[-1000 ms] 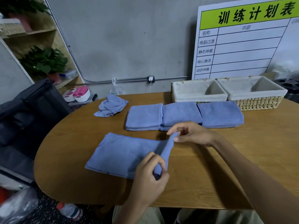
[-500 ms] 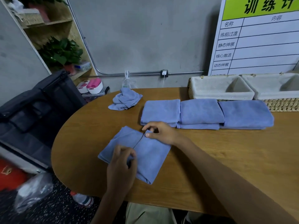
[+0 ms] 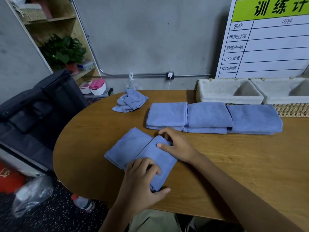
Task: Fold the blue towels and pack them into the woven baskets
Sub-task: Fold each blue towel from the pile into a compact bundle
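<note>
the right flap of the blue towel (image 3: 133,148) is now lying folded over to its middle; the right hand (image 3: 177,145) is pressing it flat, and the left hand (image 3: 142,181) is gripping the near corner.

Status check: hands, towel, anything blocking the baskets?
Left hand and right hand pressing half-folded towel. Folded stacks sit before empty baskets. Nothing blocking.

Folded towels (image 3: 209,117) before baskets (image 3: 229,92)
</note>
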The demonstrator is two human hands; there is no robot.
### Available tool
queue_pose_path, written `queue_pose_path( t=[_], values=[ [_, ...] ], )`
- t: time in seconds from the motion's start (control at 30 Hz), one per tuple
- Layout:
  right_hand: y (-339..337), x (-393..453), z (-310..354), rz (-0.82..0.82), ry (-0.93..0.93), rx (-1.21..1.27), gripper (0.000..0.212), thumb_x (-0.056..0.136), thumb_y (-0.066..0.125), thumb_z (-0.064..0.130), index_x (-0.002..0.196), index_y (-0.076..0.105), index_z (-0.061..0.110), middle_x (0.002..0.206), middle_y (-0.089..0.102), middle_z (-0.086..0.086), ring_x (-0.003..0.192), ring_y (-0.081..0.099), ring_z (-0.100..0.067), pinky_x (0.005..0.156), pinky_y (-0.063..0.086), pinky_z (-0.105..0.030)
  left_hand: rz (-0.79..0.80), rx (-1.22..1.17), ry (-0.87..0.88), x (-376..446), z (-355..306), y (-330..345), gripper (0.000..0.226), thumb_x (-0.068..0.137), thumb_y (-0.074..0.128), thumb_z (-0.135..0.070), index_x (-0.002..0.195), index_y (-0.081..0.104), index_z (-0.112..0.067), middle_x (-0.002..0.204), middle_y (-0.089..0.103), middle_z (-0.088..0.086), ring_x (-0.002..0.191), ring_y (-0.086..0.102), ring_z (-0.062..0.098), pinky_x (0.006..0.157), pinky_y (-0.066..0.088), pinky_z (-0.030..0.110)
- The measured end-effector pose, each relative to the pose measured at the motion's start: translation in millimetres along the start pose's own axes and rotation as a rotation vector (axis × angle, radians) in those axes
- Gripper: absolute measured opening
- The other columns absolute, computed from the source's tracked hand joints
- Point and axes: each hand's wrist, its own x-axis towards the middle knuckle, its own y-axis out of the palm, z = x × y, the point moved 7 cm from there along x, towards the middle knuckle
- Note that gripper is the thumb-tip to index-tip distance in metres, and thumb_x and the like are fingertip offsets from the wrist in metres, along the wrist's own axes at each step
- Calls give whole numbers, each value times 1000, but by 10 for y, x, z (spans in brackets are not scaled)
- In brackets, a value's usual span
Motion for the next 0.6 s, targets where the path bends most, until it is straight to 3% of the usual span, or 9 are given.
queue_pose_path(
  t=[0.17,0.23,0.3,0.4,0.5,0.6],
  values=[
    [-197,-412,-28,-70,117,26,31,82,76,36,104,53,33,97,55,12,88,53,-7,72,41,-18,-36,-54,49,-9,42,-89,30,67,74,-42,83,54,-26,93,50,-14,86,57,12,80,45,33],
    [-268,-621,-9,-125,184,46,33,80,79,32,97,51,31,96,54,11,86,51,-7,70,40,-17,-24,-58,84,-32,134,-110,26,70,71,-36,85,54,-25,100,54,-13,97,61,12,98,41,35],
    [-297,-764,20,-155,233,44,37,77,80,32,93,47,29,95,53,11,84,49,-4,69,38,-18,13,-64,111,-59,264,-101,27,73,72,-40,89,55,-26,113,58,-14,116,58,7,113,29,34],
    [-308,-814,30,-139,241,45,39,75,82,39,90,47,30,95,51,10,84,49,-4,68,36,-18,33,-102,137,-90,372,-99,31,78,74,-49,93,57,-29,125,58,-16,129,51,0,118,23,39],
    [-319,-793,70,-102,156,95,34,76,80,48,96,56,34,106,48,11,98,53,-7,79,38,-13,-34,-94,231,-93,311,-157,23,81,76,-40,87,61,-23,116,64,-11,120,59,5,117,29,42],
    [-285,-766,170,-17,16,106,42,79,72,58,113,63,34,128,46,16,126,48,-10,102,35,-15,-122,-111,263,-93,258,-241,18,81,77,-29,80,64,-16,103,68,-10,105,65,8,108,40,50]
  ],
)
